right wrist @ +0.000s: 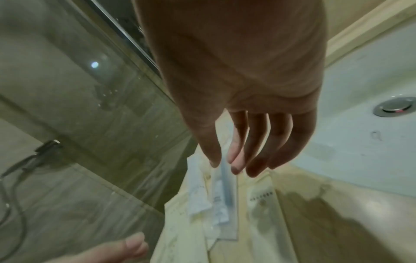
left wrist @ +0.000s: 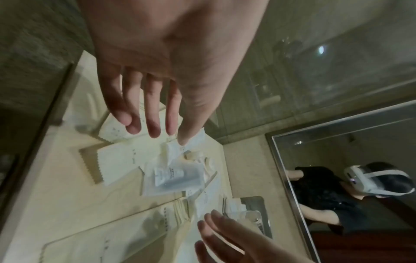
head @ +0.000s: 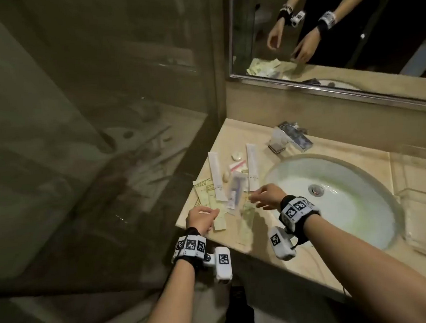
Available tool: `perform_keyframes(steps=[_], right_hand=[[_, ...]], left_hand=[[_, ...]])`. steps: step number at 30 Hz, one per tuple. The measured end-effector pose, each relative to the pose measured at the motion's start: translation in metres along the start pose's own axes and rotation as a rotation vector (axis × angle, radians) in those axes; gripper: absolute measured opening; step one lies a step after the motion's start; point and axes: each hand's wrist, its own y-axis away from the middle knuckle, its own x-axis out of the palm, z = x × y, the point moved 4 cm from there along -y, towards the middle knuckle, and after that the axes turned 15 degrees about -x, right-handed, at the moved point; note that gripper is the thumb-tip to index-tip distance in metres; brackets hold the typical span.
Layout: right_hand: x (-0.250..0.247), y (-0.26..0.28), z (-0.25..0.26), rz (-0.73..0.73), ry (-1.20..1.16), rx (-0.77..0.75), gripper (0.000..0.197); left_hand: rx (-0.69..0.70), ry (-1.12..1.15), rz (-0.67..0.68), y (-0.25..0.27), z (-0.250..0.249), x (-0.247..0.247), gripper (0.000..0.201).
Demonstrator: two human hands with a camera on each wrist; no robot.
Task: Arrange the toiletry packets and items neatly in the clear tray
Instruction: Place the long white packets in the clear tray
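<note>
Bathroom, dim light. Beige marble counter (head: pixel 310 257) with a white oval sink (head: pixel 339 198) set in it; glass shower wall to the left, framed mirror (head: pixel 323 29) behind.

Toiletry packets (head: pixel 223 188) lie in a loose, overlapping pile on the counter left of the sink: pale yellow sachets (head: pixel 206 194), two long white tubes (head: pixel 216 178), a clear pouch (head: pixel 235 192) holding a toothbrush kit, small round pieces further back.

Clear tray (head: pixel 423 193) sits on the counter at the far right, past the sink, well apart from the pile.

Left hand (head: pixel 201 218) hangs over the pile's near-left edge, fingers straight and relaxed, holding nothing. Right hand (head: pixel 267 195) is over the pile's right side, fingers loosely extended downward just above the clear pouch; contact cannot be told. Hands apart.

Faucet (head: pixel 294 136) behind the sink, left of centre.
</note>
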Motion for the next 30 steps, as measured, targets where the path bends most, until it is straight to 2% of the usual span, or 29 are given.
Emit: perform_keyframes(steps=[2,6,8,11,14,16,18,20,26,28,30], right_hand=[[0.001,-0.009,-0.01,-0.031,0.074,0.085,0.015],[0.009,-0.023,-0.039,-0.025,0.182,0.193,0.033],[0.013,-0.03,-0.046,-0.022,0.217,0.21,0.035],[0.011,-0.041,-0.048,-0.107,0.205,0.206,0.037],[0.002,-0.054,-0.042,-0.237,0.167,0.192,0.051],[-0.003,-0.064,-0.04,-0.299,0.141,0.167,0.067],[-0.005,-0.071,-0.039,-0.324,0.135,0.166,0.073],[-0.005,-0.079,-0.04,-0.316,0.16,0.163,0.07],[-0.008,-0.094,-0.047,-0.247,0.165,0.142,0.04],[-0.011,-0.093,-0.046,-0.233,0.111,0.139,0.027],[-0.015,-0.093,-0.047,-0.224,0.051,0.143,0.026]], left_hand=[[-0.003,-0.043,-0.046,-0.013,-0.004,0.004,0.02],[-0.026,-0.177,-0.097,-0.019,-0.011,0.013,0.028],[-0.055,-0.236,-0.106,-0.02,-0.013,0.016,0.034],[-0.046,-0.252,-0.17,-0.023,-0.017,0.02,0.037],[0.048,-0.263,-0.258,-0.027,-0.033,0.025,0.042],[0.092,-0.256,-0.26,-0.033,-0.045,0.034,0.045],[0.101,-0.258,-0.253,-0.037,-0.055,0.044,0.048],[0.099,-0.293,-0.272,-0.042,-0.063,0.052,0.049],[0.067,-0.415,-0.367,-0.054,-0.073,0.064,0.054],[0.043,-0.423,-0.356,-0.061,-0.074,0.063,0.045],[0.025,-0.402,-0.304,-0.063,-0.076,0.061,0.028]])
